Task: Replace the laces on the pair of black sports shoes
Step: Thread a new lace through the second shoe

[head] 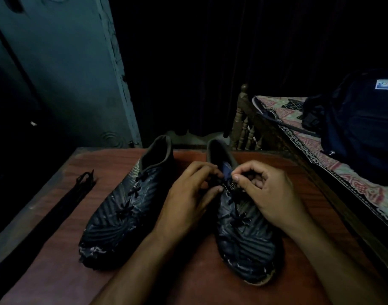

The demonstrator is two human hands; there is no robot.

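Dimly lit: wooden table (316, 219), bed (347, 179), backpack (362, 119) aboard.

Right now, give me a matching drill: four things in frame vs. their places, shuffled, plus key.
Things:
1. left shoe
2. right shoe
3. loose laces
4. backpack

Places:
A. on the bed, far right
B. under both hands, worked at the top lacing
C. on the table's left edge
D. table middle, untouched

Pairs: 1-D, 2-B, 3-C, 4-A
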